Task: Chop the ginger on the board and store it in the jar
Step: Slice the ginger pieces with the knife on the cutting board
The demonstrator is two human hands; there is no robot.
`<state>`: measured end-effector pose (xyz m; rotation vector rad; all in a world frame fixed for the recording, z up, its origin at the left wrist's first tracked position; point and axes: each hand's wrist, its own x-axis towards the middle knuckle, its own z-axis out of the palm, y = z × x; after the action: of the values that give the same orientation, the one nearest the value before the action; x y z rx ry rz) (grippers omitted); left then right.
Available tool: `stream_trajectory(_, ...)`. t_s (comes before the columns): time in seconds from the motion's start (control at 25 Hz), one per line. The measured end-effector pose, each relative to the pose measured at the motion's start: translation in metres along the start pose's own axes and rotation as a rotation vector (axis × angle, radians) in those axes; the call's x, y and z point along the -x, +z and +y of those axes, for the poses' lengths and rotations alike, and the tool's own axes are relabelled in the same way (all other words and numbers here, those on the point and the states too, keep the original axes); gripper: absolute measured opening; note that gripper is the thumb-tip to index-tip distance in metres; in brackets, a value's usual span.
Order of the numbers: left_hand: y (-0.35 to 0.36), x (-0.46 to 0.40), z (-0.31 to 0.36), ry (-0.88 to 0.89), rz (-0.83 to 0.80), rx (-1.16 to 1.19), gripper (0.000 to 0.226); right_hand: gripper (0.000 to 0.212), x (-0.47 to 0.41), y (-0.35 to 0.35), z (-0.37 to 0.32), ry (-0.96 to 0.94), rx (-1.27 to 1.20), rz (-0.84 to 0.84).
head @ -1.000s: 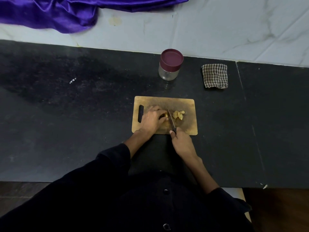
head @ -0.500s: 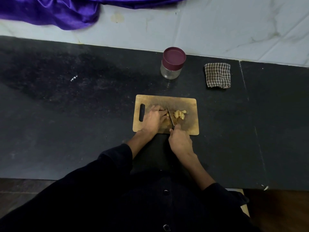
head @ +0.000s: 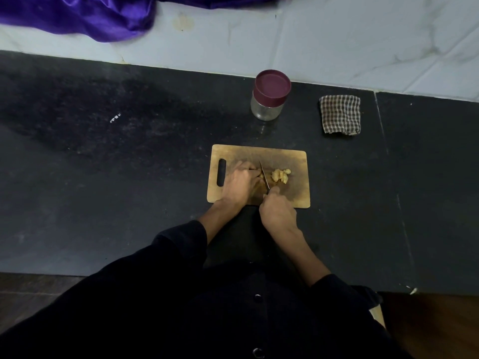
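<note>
Chopping is mid-way here, and honestly the scary bit is how close everything sits. Left hand (head: 241, 182) is curled over the uncut ginger (head: 260, 175) near the middle of the board (head: 259, 154), fingers bunched together and pressing it down, and the knife (head: 264, 177) blade stands right against those knuckles. Right hand (head: 278, 213) is closed round the handle at the board's near edge. If the ginger rolls or the blade skids on a knobbly bit, it goes straight into the left fingertips, since I can't tell from here whether they're tucked back or poking out. The cut pieces (head: 281, 175) sit in a small pile just right of the blade, so a hard chop could flick some toward the board's right edge and onto the bench (head: 129, 177). The board lies close to the bench's near edge too, and with nothing visible under it, heavy pressure might make it slide. The jar (head: 269, 99) stands at the far edge of the bench, behind the board, with its maroon lid (head: 272, 82) on, so storing hasn't started, and carrying loose bits that far is where I'd expect spills. The checked cloth (head: 340, 114) sits to the right of the jar, well apart from the action
</note>
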<state>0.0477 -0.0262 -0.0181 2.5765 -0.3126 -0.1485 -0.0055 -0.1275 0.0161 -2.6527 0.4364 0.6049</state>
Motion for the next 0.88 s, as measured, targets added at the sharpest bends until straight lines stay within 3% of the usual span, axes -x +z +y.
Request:
stream_trajectory(0.44, -0.005, -0.001, 0.003, -0.005, 0.005, 0.070, 0.023, 0.028, -0.018, -0.003, -0.012, 0.030, -0.021, -0.041)
stream_trajectory(0.88, 0.002, 0.000, 0.005, -0.006, -0.014, -0.006, 0.029, 0.026, 0.009, 0.009, 0.025, 0.028, -0.083, -0.097)
